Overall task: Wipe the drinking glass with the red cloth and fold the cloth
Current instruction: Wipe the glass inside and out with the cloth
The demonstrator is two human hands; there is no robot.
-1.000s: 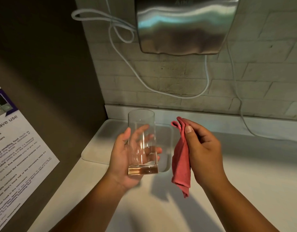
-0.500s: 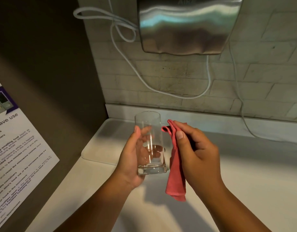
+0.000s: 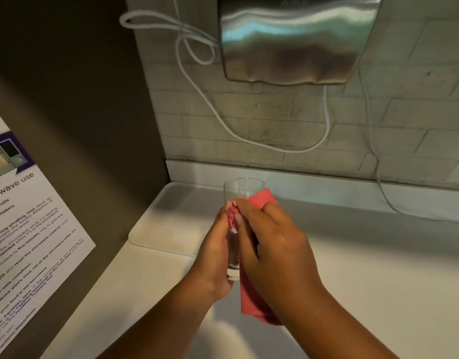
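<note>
A clear drinking glass (image 3: 242,189) is held upright above the white counter by my left hand (image 3: 215,257), which wraps its lower left side. My right hand (image 3: 272,252) presses the red cloth (image 3: 266,199) against the right side of the glass. The cloth wraps around the glass below the rim, and its loose end (image 3: 251,299) hangs under my right palm. Most of the glass is hidden by both hands.
A white mat (image 3: 171,221) lies on the counter (image 3: 378,281) behind the glass. A steel hand dryer (image 3: 295,40) hangs on the tiled wall above, with white cables (image 3: 210,99) looping down. A printed notice (image 3: 24,229) is stuck on the dark left panel.
My right hand moved left and brought the hanging cloth onto the glass, covering its right side. The left hand kept hold of the glass.
</note>
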